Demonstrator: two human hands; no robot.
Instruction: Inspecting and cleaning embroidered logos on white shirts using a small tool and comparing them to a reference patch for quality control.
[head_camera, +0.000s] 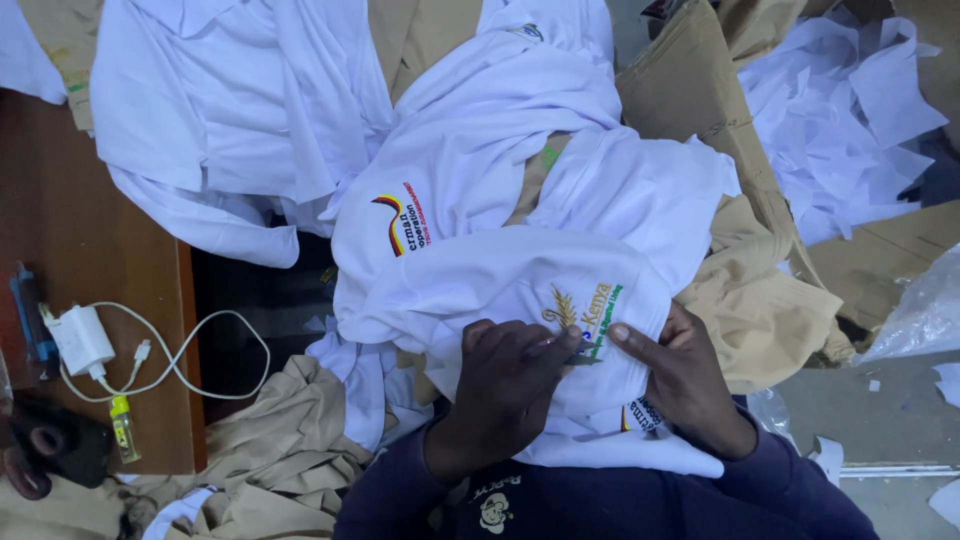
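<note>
Low in the frame's centre, the left hand presses fingers-together on a white shirt, pinching a small dark tool at the embroidered emblem; what tool it is, I cannot tell. The right hand lies flat with fingers spread, holding the cloth taut. Keeping that fabric stretched and the tool tip shallow would likely spare the cloth. A white charger sits on the brown surface at left.

The white shirt is soft matt cloth, creased, with stitched coloured emblems. Tan cloth beside it looks coarser. The desk is smooth reddish wood. The charger is glossy white plastic; the box is rough brown cardboard.
</note>
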